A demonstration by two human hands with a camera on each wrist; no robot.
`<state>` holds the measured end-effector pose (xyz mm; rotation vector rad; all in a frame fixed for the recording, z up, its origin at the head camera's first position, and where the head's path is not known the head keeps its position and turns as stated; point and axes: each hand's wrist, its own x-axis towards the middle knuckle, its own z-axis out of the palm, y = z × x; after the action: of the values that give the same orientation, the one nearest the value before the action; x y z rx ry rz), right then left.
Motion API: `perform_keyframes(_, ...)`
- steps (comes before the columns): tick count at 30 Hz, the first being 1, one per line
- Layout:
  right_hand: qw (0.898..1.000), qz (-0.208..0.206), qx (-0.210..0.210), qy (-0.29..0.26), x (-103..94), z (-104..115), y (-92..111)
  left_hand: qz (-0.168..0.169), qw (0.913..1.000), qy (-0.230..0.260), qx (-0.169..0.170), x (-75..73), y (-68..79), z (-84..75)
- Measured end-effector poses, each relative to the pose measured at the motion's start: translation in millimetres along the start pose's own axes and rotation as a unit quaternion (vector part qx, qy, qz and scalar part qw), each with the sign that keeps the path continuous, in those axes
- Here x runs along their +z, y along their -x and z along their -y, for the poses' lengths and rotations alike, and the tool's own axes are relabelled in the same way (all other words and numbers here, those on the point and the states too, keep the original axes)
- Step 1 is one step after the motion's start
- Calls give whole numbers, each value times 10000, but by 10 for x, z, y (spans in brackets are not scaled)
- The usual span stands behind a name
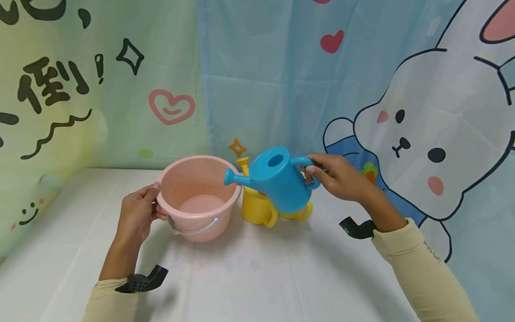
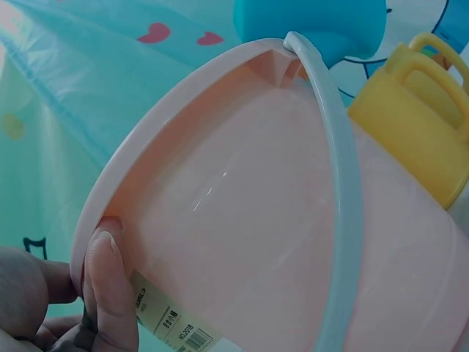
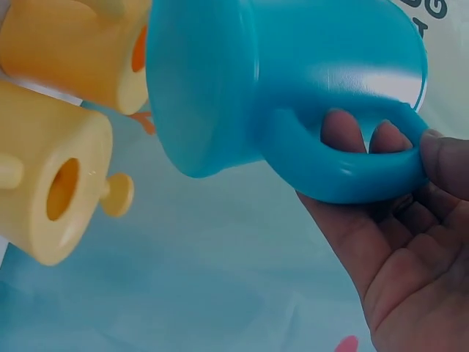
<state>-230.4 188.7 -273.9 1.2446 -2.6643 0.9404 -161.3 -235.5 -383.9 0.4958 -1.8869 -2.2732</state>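
A pink bucket [image 1: 201, 226] stands a little tilted on the white table, its pale handle [image 2: 343, 198] hanging down the near side. My left hand [image 1: 138, 210] pinches the bucket's left rim between thumb and fingers; a label [image 2: 172, 319] shows on the wall near them. To the right, my right hand [image 1: 338, 176] grips the handle of a blue watering can [image 1: 277, 183], held in the air. The can leans left, its spout over the bucket's right rim. Behind and below it, two yellow watering cans [image 1: 254, 210] are partly hidden.
A printed cloth backdrop [image 1: 257, 80] with hearts and a white rabbit rises behind the white table [image 1: 249, 286]. Both forearms wear light sleeves, each with a dark wrist mount [image 1: 145, 280].
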Motion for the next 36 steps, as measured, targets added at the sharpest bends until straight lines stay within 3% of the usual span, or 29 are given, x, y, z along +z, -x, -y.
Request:
perform_keyframes(20,9988,455,-139,63,-156,113,-185,97,9998,129,112,3,-3,-11)
perform_keyframes(28,9973,586,-307,320,-233,181,-290,149,9997,111,180,-2,-15,-31)
perform_keyframes(36,9957,795,-215,426,-274,229,-368,171,9995,182,169,-10,-15,-9)
